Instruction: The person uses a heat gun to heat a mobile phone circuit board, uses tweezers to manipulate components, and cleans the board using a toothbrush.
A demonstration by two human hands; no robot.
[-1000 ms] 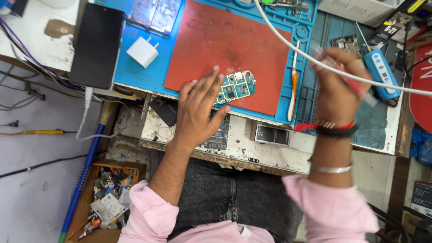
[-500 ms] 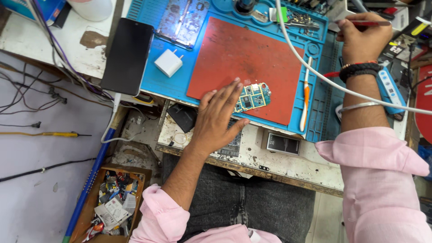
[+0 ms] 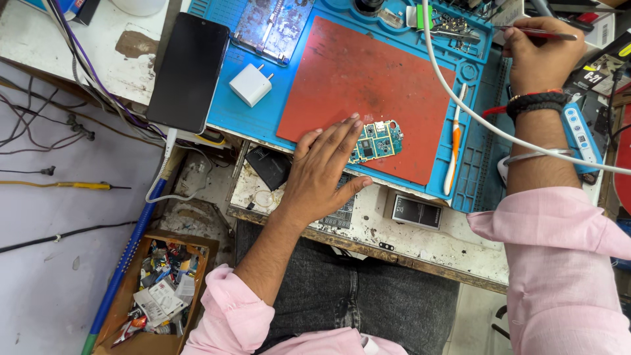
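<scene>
A small green circuit board (image 3: 376, 140) lies near the front edge of a red mat (image 3: 368, 85) on a blue work mat (image 3: 263, 118). My left hand (image 3: 322, 172) rests flat with fingers spread, its fingertips touching the board's left end. My right hand (image 3: 537, 49) is stretched to the far right of the bench and grips a thin red-handled tool (image 3: 542, 31), pointing right. Bracelets and a red thread circle that wrist.
A black phone (image 3: 188, 71) and a white charger plug (image 3: 250, 85) lie left of the red mat. An orange-and-white brush (image 3: 453, 141) lies at its right edge. A white cable (image 3: 473, 112) crosses over. A box of scraps (image 3: 154, 296) sits on the floor.
My right hand has moved away from the board, up and to the far right, carrying the thin tool. My left hand has stayed on the board.
</scene>
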